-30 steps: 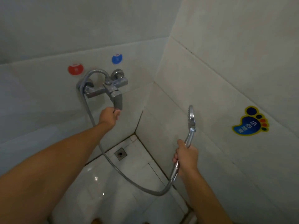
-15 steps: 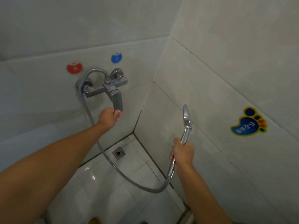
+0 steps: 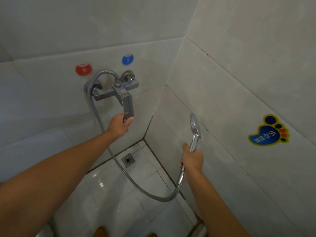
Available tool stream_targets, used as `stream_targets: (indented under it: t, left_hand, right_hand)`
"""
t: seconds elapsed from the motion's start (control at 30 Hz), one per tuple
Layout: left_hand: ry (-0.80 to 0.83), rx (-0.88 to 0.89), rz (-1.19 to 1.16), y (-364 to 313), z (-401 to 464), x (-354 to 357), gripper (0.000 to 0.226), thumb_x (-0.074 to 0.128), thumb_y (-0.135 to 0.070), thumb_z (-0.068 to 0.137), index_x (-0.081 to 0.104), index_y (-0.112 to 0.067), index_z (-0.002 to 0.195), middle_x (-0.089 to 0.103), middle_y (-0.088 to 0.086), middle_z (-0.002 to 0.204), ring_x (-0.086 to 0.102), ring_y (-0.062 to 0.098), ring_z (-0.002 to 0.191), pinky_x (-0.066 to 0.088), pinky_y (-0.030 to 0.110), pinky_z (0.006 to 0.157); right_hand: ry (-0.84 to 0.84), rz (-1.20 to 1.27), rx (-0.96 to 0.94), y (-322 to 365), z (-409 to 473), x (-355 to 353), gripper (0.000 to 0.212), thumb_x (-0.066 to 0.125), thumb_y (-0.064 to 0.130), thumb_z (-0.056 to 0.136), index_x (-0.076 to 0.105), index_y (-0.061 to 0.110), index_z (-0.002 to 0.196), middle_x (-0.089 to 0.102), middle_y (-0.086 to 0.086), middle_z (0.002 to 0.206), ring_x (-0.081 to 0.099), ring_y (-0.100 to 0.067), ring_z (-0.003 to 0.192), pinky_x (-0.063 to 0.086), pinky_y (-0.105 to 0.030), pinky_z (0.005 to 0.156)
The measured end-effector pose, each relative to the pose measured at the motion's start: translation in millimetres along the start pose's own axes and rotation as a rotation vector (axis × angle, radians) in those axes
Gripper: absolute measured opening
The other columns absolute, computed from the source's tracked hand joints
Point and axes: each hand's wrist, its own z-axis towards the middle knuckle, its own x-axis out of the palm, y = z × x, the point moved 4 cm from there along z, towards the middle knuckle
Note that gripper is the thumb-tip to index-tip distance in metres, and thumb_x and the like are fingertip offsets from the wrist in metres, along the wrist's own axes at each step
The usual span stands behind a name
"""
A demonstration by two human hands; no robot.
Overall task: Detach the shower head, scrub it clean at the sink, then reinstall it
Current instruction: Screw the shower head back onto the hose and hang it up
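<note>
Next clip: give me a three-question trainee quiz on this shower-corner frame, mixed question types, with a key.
1. True or false: the right hand grips the shower head by its handle.
2. Multiple choice: what does the left hand hold? A) the floor drain B) the end of the mixer lever C) the red wall sticker
3. Fill in: the metal hose loops from the mixer down over the floor to the base of the shower head's ____.

Key: 1 true. 2 B. 3 handle.
</note>
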Motion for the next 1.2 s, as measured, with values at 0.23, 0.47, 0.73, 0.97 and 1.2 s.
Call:
stream_targets:
  t: [0.23, 0.47, 0.73, 0.97, 1.2]
  left_hand:
    - [-0.098, 0.068, 0.115, -2, -9, -15, 0.028, 0.053, -0.02, 0.097, 0.06, -0.004, 0.076, 0.066, 0.019, 0.073, 0.059, 0.024, 0.055, 0.05, 0.034, 0.062]
    - [-0.117, 0.065, 0.095, -7, -10, -26, 0.025, 0.052, -0.015, 0.097, 0.061, -0.006, 0.075, 0.063, 0.013, 0.072, 0.056, 0.02, 0.054, 0.047, 0.03, 0.061]
    - [-0.102, 0.075, 0.101, -13, -12, -24, 0.025, 0.052, -0.012, 0.097, 0.06, -0.003, 0.076, 0.062, 0.014, 0.075, 0.052, 0.015, 0.049, 0.042, 0.024, 0.052]
    - [-0.127, 0.07, 0.084, -7, -9, -22, 0.023, 0.053, -0.013, 0.096, 0.062, -0.002, 0.078, 0.063, 0.013, 0.075, 0.053, 0.015, 0.05, 0.043, 0.024, 0.052]
    - [-0.157, 0.085, 0.077, -1, -4, -21, 0.021, 0.058, -0.015, 0.094, 0.065, 0.0, 0.081, 0.067, 0.02, 0.074, 0.055, 0.016, 0.047, 0.054, 0.038, 0.064]
  right_hand:
    - [0.058, -0.04, 0.039, 6, 3, 13, 0.029, 0.054, 0.028, 0.09, 0.055, 0.0, 0.1, 0.054, -0.012, 0.055, 0.048, -0.02, 0.033, 0.039, -0.023, 0.038]
    - [0.238, 0.22, 0.111, 16, -3, 19, 0.025, 0.053, 0.025, 0.099, 0.051, 0.01, 0.079, 0.048, -0.004, 0.051, 0.045, -0.014, 0.035, 0.039, -0.022, 0.036]
    - [0.334, 0.41, 0.188, 24, -4, 19, 0.023, 0.055, 0.022, 0.098, 0.05, 0.01, 0.079, 0.047, -0.003, 0.054, 0.046, -0.013, 0.037, 0.041, -0.022, 0.036]
    - [0.214, 0.209, 0.031, 19, 2, 7, 0.023, 0.071, 0.014, 0.088, 0.051, 0.005, 0.083, 0.054, -0.012, 0.06, 0.054, -0.021, 0.036, 0.047, -0.028, 0.04]
    - [0.139, 0.122, -0.018, 11, 7, -2, 0.019, 0.071, 0.014, 0.087, 0.058, 0.003, 0.081, 0.058, -0.014, 0.063, 0.057, -0.022, 0.039, 0.047, -0.026, 0.039]
